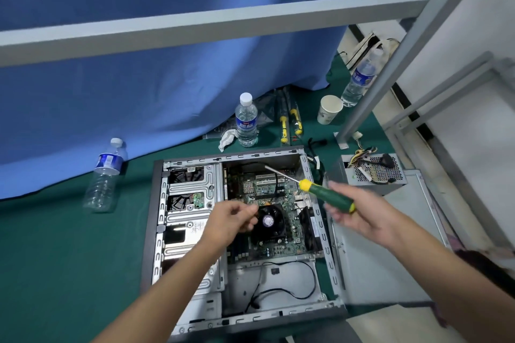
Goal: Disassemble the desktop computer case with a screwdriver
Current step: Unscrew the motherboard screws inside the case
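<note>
An open desktop computer case (156,231) lies flat on the green table, its motherboard (289,234) and black CPU fan (269,221) exposed. My right hand (359,214) grips a green and yellow screwdriver (326,193) above the case's right wall, the metal shaft pointing up-left over the board. My left hand (234,220) hovers just left of the CPU fan with fingers curled and fingertips together; whether they pinch something small is too blurred to tell. The silver drive cage (192,189) fills the case's left half.
A removed power supply (373,172) with loose cables and a grey side panel (390,245) lie right of the case. Water bottles (246,120) (104,175) (359,78), a paper cup (328,110), two yellow-handled tools (289,125) and a crumpled tissue (227,138) sit behind. A grey metal frame (373,86) stands at right.
</note>
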Demonstrator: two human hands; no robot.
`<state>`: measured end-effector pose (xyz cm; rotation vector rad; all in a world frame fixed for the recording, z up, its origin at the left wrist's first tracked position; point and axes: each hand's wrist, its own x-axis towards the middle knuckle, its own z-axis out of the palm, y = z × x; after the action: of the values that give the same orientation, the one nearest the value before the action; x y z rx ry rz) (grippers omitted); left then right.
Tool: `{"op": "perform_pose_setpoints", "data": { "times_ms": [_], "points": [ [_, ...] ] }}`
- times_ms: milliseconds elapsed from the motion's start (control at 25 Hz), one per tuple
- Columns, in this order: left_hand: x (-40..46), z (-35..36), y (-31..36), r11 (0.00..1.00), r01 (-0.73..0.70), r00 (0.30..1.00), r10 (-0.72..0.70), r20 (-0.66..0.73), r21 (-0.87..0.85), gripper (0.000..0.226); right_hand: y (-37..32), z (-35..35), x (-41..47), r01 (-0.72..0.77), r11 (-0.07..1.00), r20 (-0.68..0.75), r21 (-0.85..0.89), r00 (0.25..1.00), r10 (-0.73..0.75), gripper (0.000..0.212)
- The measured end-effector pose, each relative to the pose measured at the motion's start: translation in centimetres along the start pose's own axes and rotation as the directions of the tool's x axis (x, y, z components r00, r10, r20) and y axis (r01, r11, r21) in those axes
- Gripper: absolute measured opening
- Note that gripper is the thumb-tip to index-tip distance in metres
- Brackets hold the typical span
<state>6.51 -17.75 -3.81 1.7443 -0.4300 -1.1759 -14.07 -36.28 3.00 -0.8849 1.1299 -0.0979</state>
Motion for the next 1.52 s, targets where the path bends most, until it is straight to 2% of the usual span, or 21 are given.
{"op": "perform_pose_setpoints", "data": {
  "times_ms": [40,120,160,240,320,480,600,640,680,720,760,800,880,1000,1240,1400,1520],
  "points": [
    [-0.5,0.5,-0.1,0.993,0.063,0.998,-0.060,0.036,-0.098,0.033,0.9,0.3,-0.4,-0.098,0.994,0.113,0.049,0.989,0.092,0.036],
    [-1.1,1.9,-0.1,0.967,0.152,0.987,-0.136,0.091,-0.206,0.040,2.5,1.8,-1.0,-0.144,0.989,0.243,-0.029,0.959,0.146,0.040],
    [-1.4,2.7,-0.1,0.957,0.178,0.982,-0.157,0.110,-0.227,0.042,3.4,2.9,-1.0,-0.096,0.990,0.236,-0.101,0.965,0.118,0.035],
    [-2.0,4.1,-0.4,0.952,0.200,0.976,-0.172,0.136,-0.231,0.044,5.0,5.2,-1.0,0.066,0.958,0.114,-0.281,0.993,-0.035,0.020],
    [-2.5,5.1,-0.7,0.950,0.198,0.976,-0.167,0.141,-0.241,0.044,6.3,6.7,-0.8,0.178,0.906,0.025,-0.385,0.983,-0.183,0.014],
    [-2.8,5.5,-0.8,0.941,0.202,0.978,-0.177,0.113,-0.272,0.048,7.3,7.3,-0.7,0.264,0.818,-0.009,-0.511,0.950,-0.312,0.008],
    [-3.0,5.5,-0.6,0.974,0.166,0.982,-0.149,0.119,-0.152,0.057,7.7,7.6,-0.8,0.295,0.757,0.037,-0.583,0.940,-0.338,0.016],
    [-3.1,5.2,-0.6,0.993,0.107,0.991,-0.104,0.089,-0.039,0.060,7.7,7.5,-0.8,0.299,0.758,0.030,-0.580,0.938,-0.347,0.018],
    [-3.0,4.7,-0.9,0.988,0.018,0.999,-0.022,0.030,0.155,0.060,7.5,7.1,-0.8,0.296,0.765,-0.001,-0.572,0.932,-0.362,0.020],
    [-2.8,4.0,-1.5,0.905,-0.070,0.993,0.103,-0.056,0.419,0.054,7.2,6.3,-0.7,0.290,0.768,-0.048,-0.571,0.922,-0.384,0.022],
    [-2.6,3.2,-2.2,0.753,-0.106,0.957,0.255,-0.139,0.650,0.047,7.0,5.3,-0.5,0.280,0.768,-0.104,-0.576,0.907,-0.408,0.023],
    [-2.6,2.2,-2.8,0.640,-0.075,0.910,0.358,-0.210,0.765,0.046,6.8,4.0,-0.3,0.270,0.773,-0.163,-0.574,0.888,-0.431,0.025],
    [-2.3,0.8,-4.3,0.560,0.061,0.889,0.347,-0.300,0.826,0.062,6.9,1.4,0.6,0.243,0.804,-0.280,-0.542,0.850,-0.446,0.029],
    [-1.7,0.5,-6.4,0.439,0.158,0.896,0.312,-0.315,0.885,0.072,8.9,-1.9,2.8,0.135,0.842,-0.379,-0.522,0.848,-0.371,0.025],
    [-1.0,0.3,-7.5,0.434,0.183,0.861,0.363,-0.358,0.882,0.074,14.6,-4.6,7.7,-0.125,0.772,-0.452,-0.624,0.863,-0.226,0.018],
    [-0.8,0.4,-8.0,0.432,0.182,0.847,0.388,-0.364,0.883,0.076,16.4,-4.4,10.2,-0.202,0.757,-0.506,-0.622,0.842,-0.190,0.004],
    [-0.8,0.4,-7.9,0.428,0.185,0.843,0.394,-0.367,0.884,0.075,16.8,-4.5,10.7,-0.203,0.734,-0.494,-0.648,0.846,-0.203,0.007]
  ]
}}
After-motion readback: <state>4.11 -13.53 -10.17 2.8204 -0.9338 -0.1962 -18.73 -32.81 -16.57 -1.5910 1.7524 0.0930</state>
